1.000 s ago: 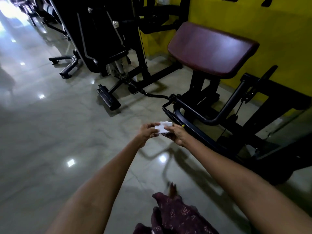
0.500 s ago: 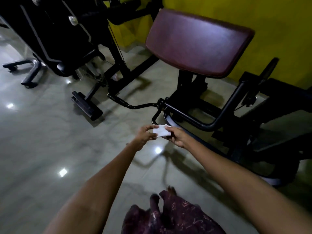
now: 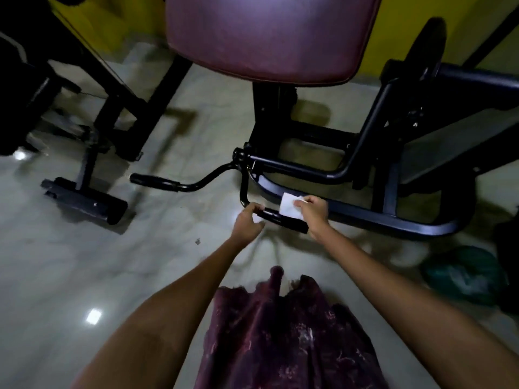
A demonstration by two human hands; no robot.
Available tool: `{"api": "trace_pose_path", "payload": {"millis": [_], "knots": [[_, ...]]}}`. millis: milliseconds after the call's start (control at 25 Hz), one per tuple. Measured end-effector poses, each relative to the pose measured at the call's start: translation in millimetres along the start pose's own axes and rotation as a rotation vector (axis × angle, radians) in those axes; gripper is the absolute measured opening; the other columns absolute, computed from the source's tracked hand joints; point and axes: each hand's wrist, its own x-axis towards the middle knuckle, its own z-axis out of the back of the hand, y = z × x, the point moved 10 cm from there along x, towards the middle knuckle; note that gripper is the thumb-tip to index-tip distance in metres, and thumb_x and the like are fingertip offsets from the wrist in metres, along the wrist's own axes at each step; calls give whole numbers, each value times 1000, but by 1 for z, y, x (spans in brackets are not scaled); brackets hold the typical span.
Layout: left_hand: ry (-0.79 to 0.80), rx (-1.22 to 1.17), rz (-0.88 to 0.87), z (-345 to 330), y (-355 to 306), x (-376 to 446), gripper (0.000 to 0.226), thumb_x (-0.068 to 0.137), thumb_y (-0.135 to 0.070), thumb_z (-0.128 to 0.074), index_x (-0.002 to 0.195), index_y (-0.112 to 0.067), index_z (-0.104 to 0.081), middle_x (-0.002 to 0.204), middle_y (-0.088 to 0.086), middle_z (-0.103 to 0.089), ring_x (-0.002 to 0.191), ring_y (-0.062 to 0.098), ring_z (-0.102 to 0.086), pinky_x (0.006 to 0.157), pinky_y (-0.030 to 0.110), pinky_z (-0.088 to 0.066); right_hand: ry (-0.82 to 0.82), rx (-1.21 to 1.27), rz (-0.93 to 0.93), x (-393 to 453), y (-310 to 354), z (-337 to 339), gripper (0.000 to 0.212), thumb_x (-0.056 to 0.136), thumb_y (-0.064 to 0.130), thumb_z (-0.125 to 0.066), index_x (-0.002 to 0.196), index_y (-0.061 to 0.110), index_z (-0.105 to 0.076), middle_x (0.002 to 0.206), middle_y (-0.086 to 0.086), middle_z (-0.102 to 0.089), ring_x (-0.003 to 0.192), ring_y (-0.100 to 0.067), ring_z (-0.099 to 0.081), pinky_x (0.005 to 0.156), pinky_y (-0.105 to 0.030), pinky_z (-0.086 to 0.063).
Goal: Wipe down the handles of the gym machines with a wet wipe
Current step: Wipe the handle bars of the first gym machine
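Observation:
A curl machine with a maroon pad [image 3: 269, 37] stands in front of me on a black frame [image 3: 365, 217]. Its bent bar ends in two black grips: the far handle [image 3: 153, 181] lies free at the left, the near handle [image 3: 283, 219] is between my hands. My left hand [image 3: 248, 221] is curled over the near handle's left end. My right hand [image 3: 313, 210] pinches a white wet wipe [image 3: 289, 204] and presses it against the top of that grip.
A second black machine [image 3: 84, 108] with a footplate [image 3: 84, 202] stands at the left on the glossy tiled floor. A yellow wall runs behind. A green bag [image 3: 466, 273] lies at the right. My maroon patterned garment [image 3: 280, 332] hangs below.
I have leaned in closer and lower to the machine. My hands, which held the wipe together in mid-air, have parted and reached the near handle; the wipe stays in my right hand.

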Motion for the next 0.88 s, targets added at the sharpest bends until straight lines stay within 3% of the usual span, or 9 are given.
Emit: {"api": "trace_pose_path", "payload": {"millis": [80,160,280,400,560,680,760,840,880], "knots": [[63,143,-101,0,4,4,44,76,5,-62,118,0,-54,119,14,-59,115,29,-52,94,22,-33,-152,-53,95,-11,3,13,9,79,3,-62,73,8,-58,70,-6,-54,64,-17,-48,46,-20,-31],[146,354,-215,-5,10,12,53,77,-1,-62,128,0,-47,131,16,-51,128,31,-42,103,28,-26,-266,-189,312,-25,13,12,5,78,1,-60,76,5,-60,78,-10,-62,71,-25,-56,56,-24,-34],[219,571,-328,-13,18,24,60,77,-6,-61,134,-2,-41,139,14,-44,139,31,-27,112,37,-16,-226,-474,598,-37,6,-28,19,74,0,-57,90,-4,-65,95,-18,-68,86,-32,-65,74,-31,-44],[188,698,-429,-18,21,29,70,71,-6,-62,136,-4,-39,137,14,-41,135,30,-30,112,35,-15,-142,-566,634,-47,-17,-59,23,76,6,-55,97,-4,-61,101,-20,-65,97,-36,-62,87,-38,-48],[220,929,-413,-32,37,37,83,78,-23,-61,147,-12,-16,149,8,-21,144,25,-6,116,46,-6,-231,-530,758,-54,-12,-59,43,88,32,-50,112,-2,-62,111,-15,-65,107,-26,-55,99,-37,-40],[182,958,-433,-37,40,44,84,83,-42,-57,148,-16,-11,153,6,-12,145,24,4,113,54,-3,-343,-574,774,-42,-14,-59,36,91,21,-43,106,-1,-67,110,-18,-66,105,-34,-61,98,-46,-45],[169,965,-439,-40,44,45,90,83,-53,-53,150,-18,-4,157,4,-1,145,24,12,112,57,2,-390,-629,802,-41,-21,-70,36,91,16,-41,112,-1,-65,117,-19,-64,113,-33,-58,105,-46,-38],[156,974,-474,-44,49,47,94,82,-58,-51,150,-17,-1,158,5,5,144,25,15,111,59,6,-384,-683,940,-50,-25,-84,35,88,8,-43,115,-2,-63,118,-17,-63,115,-31,-57,107,-42,-33],[132,927,-514,-43,48,48,92,82,-58,-51,151,-16,-6,158,7,-1,145,26,11,110,59,7,-379,-726,1024,-57,-27,-87,35,87,4,-44,116,-2,-62,118,-16,-64,115,-30,-57,107,-42,-33]]}}
